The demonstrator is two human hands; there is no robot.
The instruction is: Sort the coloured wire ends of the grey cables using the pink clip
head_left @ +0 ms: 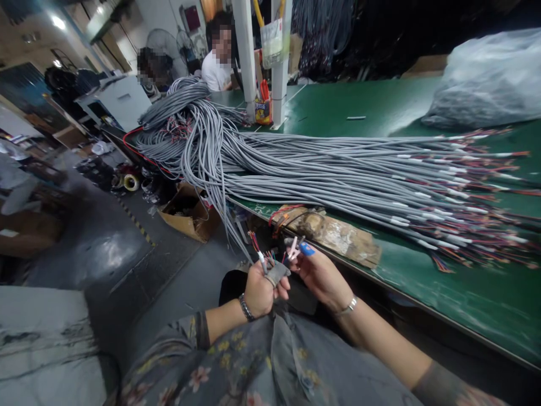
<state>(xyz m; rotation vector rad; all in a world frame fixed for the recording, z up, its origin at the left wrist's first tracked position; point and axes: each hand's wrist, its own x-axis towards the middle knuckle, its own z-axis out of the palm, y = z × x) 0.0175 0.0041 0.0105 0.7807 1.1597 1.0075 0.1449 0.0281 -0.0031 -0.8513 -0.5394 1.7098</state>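
Your left hand [258, 286] is closed around the end of a grey cable [242, 246], with a white sleeve [261, 258] and fanned coloured wires [253, 239] poking up above your fist. Just beside it, your right hand [319, 277] is half curled, a blue wrap [306, 248] on one finger and a small pale pink piece [293, 247] at the fingertips; you can't tell whether they pinch it. Beyond both hands, a thick bundle of cables [304, 160] lies along the green table [422, 299], its stripped ends out past your right hand. Nearer that hand, a worn board [338, 234] sits at the table's edge. Ahead and left of your left hand stands a cardboard box [190, 217].
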